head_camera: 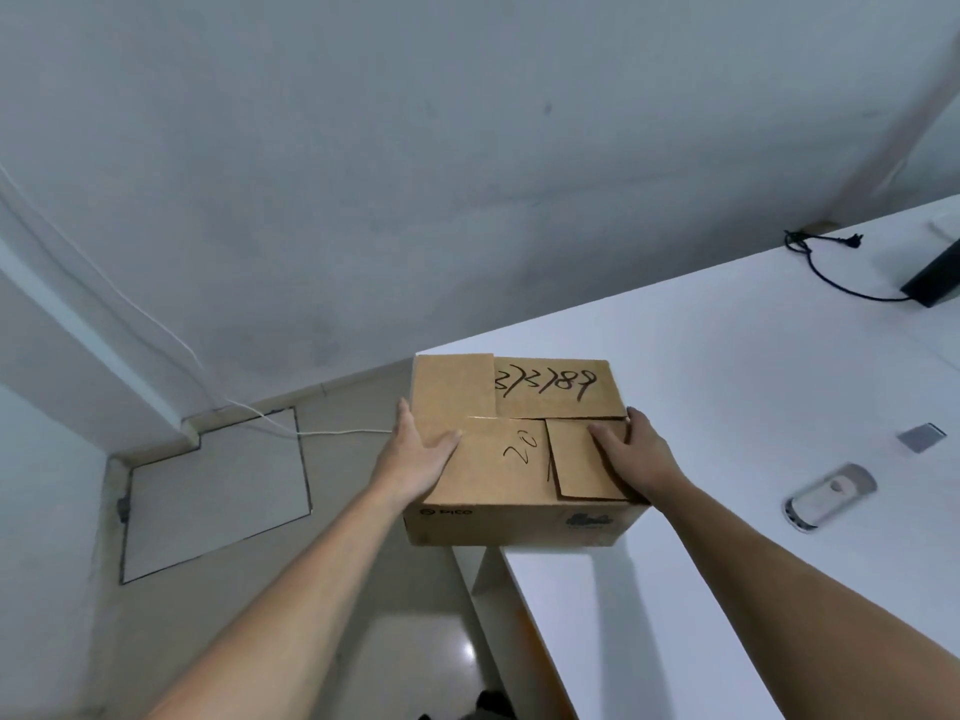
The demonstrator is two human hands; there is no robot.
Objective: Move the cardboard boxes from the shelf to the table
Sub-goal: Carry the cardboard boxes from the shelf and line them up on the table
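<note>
A brown cardboard box [519, 459] with black handwritten numbers on its folded top flaps sits at the near left corner of the white table [727, 407]. Part of its left side overhangs the table's edge. My left hand [415, 454] presses against the box's left edge, thumb on top. My right hand [634, 449] grips the right edge, fingers over a top flap. Both hands hold the box between them. No shelf is in view.
On the table to the right lie a silver oblong device [828, 496], a small grey card [922, 437], and a black cable [826, 267] leading to a dark device [935, 278]. A white cord [311, 433] runs along the floor by the wall.
</note>
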